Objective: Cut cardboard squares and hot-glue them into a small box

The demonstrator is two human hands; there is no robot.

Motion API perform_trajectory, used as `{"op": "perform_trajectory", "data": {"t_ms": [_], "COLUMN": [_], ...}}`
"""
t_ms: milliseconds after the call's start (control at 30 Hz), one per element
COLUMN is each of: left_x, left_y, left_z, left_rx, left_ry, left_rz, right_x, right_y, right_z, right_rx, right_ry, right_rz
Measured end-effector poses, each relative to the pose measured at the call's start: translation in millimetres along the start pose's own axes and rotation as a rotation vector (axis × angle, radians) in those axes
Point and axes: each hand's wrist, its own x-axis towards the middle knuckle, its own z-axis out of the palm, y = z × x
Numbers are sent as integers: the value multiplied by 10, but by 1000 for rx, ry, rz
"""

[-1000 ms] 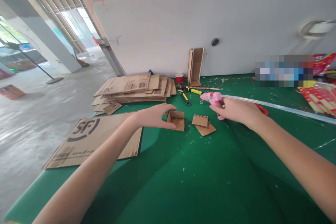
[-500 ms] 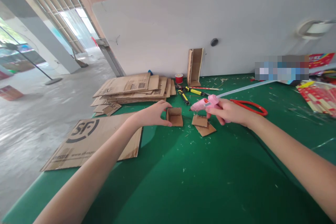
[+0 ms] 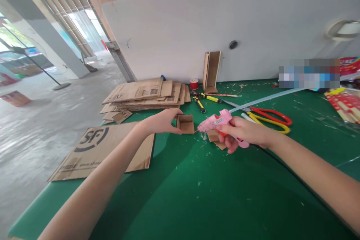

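Note:
My left hand (image 3: 165, 122) grips the left side of a small cardboard box (image 3: 185, 124), thumb at its near edge and fingers at the back. The box's inside faces me. In my right hand (image 3: 236, 133) is a pink glue gun (image 3: 215, 122), a long clear glue stick (image 3: 264, 98) jutting from its rear. Its nozzle tip points left, right at the box's lower right corner; whether they touch I cannot tell. Beneath the gun lie small cardboard pieces (image 3: 221, 144), partly covered by my right hand.
Scissors (image 3: 274, 114) with red and yellow handles lie right of the gun. Behind are pliers (image 3: 199, 104), a red spool (image 3: 194, 83) and an upright cardboard trough (image 3: 211, 73). Stacked cardboard (image 3: 143, 95) and a large sheet (image 3: 112, 150) occupy the left. A dark cord runs under my right forearm.
My right hand has brought the glue gun left and down, its nozzle now at the box's lower right corner. The scissors' handles show more. My left hand keeps its hold on the box.

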Motion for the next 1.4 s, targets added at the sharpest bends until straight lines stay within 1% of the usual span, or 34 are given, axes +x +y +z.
{"op": "perform_trajectory", "data": {"t_ms": [100, 167, 233, 333, 367, 433, 533, 600, 667, 733, 833, 933, 1033, 1167, 1267, 1400], "left_x": [-15, -23, -30, -37, -37, -35, -17, 6, 33, 56, 71, 68, 62, 53, 47, 58], "left_y": [-34, -43, -41, -15, 5, 65, 197, 280, 329, 341, 320, 304, 300, 288, 284, 315], "left_z": [-27, -41, -48, -39, -29, 3, 88, 159, 223, 267, 294, 307, 318, 299, 292, 350], "left_rx": [18, 21, 10, -61, -108, -236, -424, -462, -422, -355, -315, -337, -349, -261, -184, -163], "left_ry": [7, 10, -1, -14, -16, -29, -71, -81, -62, -44, -48, -45, -3, 35, 44, 55], "left_rz": [-20, -26, -39, -53, -52, -28, 34, 50, 45, 37, 40, 35, 19, -11, -20, 25], "right_x": [41, 90, 146, 217, 229, 234, 206, 192, 204, 242, 311, 319, 249, 134, 97, 98], "right_y": [63, 105, 138, 163, 163, 148, 106, 94, 118, 175, 272, 316, 318, 346, 388, 404], "right_z": [30, 18, -17, -89, -108, -131, -121, -90, -44, 15, 110, 172, 191, 191, 187, 183], "right_rx": [129, 152, 186, 185, 175, 180, 260, 313, 347, 388, 419, 374, 357, 367, 395, 411], "right_ry": [-7, 53, 196, 470, 532, 590, 590, 582, 596, 645, 688, 648, 635, 616, 618, 616], "right_rz": [-8, -34, -74, -135, -148, -166, -236, -287, -320, -336, -268, -209, -202, -190, -215, -228]}}
